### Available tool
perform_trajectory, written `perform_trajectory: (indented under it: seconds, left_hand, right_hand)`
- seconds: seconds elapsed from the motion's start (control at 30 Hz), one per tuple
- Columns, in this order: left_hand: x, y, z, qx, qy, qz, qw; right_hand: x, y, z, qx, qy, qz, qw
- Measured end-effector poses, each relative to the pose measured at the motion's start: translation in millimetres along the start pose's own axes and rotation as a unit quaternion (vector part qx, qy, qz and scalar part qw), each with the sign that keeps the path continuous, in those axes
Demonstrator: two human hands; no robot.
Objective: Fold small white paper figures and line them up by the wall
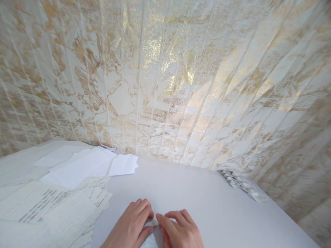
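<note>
At the bottom middle, both hands come together over a small piece of white paper (150,240), partly hidden beneath them. My left hand (136,222) has its fingers curled, with thumb and fingertips at the paper's left side. From the right, my right hand (181,227) pinches the upper end of the paper with thumb and forefinger, its other fingers bent. The paper's exact shape cannot be made out between the fingers.
A white table (207,203) lies under the hands. Loose blank sheets (77,165) and printed paper pieces (49,203) overlap on the left. Small folded paper pieces (243,186) sit in a row at the right edge. A gold-patterned curtain (165,86) hangs behind.
</note>
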State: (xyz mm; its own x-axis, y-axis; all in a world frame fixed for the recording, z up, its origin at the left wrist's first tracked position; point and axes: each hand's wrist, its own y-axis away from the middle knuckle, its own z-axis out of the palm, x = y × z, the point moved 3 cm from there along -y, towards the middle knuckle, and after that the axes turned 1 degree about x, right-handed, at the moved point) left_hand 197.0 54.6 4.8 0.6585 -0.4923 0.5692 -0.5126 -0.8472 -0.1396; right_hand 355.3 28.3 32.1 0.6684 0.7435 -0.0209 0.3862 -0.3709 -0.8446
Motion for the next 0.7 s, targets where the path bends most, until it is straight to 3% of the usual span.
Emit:
perform_trajectory:
  seconds: [0.13,0.33,0.6,0.7]
  left_hand:
    - [0,-1,-1.9,0.007,-0.013,0.014,1.000]
    - [1,-1,-4.5,0.016,-0.022,0.030,0.999]
    - [1,-1,4.5,0.016,-0.024,0.072,0.997]
    - [4,0,3.0,-0.004,-0.024,0.058,0.998]
  right_hand:
    - [5,9,5,-0.027,-0.009,0.013,1.000]
    - [13,16,7,-0.142,-0.018,0.033,0.989]
    - [18,22,11,-0.153,-0.003,0.024,0.988]
    - [19,24,13,-0.155,-0.004,0.023,0.988]
